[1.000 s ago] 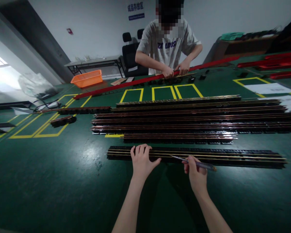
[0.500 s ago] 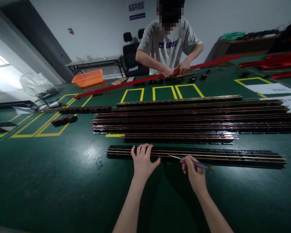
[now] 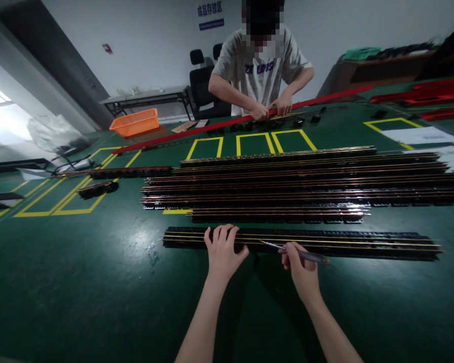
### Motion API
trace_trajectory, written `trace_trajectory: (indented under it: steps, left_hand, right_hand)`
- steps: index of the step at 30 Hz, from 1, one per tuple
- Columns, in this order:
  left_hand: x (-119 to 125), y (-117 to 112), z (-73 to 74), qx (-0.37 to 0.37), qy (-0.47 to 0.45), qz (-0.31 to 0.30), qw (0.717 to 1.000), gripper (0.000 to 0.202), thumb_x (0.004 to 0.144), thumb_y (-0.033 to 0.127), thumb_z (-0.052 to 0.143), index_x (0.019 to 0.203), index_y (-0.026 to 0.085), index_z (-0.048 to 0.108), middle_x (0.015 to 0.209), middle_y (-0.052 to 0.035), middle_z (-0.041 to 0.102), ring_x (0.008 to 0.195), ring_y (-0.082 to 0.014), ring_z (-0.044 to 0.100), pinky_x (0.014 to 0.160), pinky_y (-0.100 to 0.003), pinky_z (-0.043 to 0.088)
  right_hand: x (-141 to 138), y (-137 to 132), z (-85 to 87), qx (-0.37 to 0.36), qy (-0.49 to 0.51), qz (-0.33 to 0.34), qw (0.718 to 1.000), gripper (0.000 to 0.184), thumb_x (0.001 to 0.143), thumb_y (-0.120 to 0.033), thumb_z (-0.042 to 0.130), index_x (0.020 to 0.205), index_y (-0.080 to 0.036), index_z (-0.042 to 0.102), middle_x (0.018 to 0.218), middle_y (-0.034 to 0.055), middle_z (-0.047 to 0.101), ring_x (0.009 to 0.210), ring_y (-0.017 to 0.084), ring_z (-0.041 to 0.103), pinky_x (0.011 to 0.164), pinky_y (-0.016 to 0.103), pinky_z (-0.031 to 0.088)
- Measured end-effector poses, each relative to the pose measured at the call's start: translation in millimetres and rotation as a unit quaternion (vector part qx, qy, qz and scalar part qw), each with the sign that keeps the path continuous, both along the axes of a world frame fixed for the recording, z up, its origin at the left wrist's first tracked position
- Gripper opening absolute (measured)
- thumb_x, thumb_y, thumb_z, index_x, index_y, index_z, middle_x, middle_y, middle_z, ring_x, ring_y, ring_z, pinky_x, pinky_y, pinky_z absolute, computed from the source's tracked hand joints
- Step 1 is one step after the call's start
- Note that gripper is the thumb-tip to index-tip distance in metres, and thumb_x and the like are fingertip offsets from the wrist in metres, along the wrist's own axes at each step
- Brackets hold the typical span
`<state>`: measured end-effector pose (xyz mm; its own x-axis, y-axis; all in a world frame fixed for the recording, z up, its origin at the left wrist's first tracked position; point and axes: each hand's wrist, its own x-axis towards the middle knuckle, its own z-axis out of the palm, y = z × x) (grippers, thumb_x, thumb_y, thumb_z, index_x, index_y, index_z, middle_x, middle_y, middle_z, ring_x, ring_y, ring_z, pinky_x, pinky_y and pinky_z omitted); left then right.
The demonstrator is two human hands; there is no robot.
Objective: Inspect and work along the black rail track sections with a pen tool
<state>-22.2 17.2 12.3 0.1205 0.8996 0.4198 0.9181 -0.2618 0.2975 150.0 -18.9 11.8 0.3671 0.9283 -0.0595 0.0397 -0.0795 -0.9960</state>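
A long black strip with thin brass rails lies across the green table in front of me. My left hand rests flat on its left part, fingers spread over the rails. My right hand is closed round a thin pen-like tool, whose metal tip touches the strip just right of my left thumb.
Several more long rail strips lie stacked side by side behind the near one. Across the green table, a person in a grey T-shirt handles small parts on a long red strip. An orange basket stands at the back left.
The tool and my right hand have shifted slightly left along the strip. My left hand has stayed pressed on the rails.
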Motion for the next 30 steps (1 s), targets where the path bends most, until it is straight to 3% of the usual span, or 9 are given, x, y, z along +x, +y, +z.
trace_trajectory:
  steps: [30]
  left_hand:
    - [-2.7,1.9,-2.4,0.002,0.003,0.009,1.000,0.025,0.070,0.028,0.058,0.094,0.022,0.059,0.102,-0.0050,0.063,0.102,-0.0252,0.053,0.103,-0.051,0.022]
  right_hand:
    - [-0.9,-0.2,5.1,0.003,0.009,-0.015,1.000,0.043,0.076,-0.059,0.055,0.063,-0.018,0.061,0.049,-0.0018,0.051,0.043,0.009,0.046,0.040,0.020,0.036]
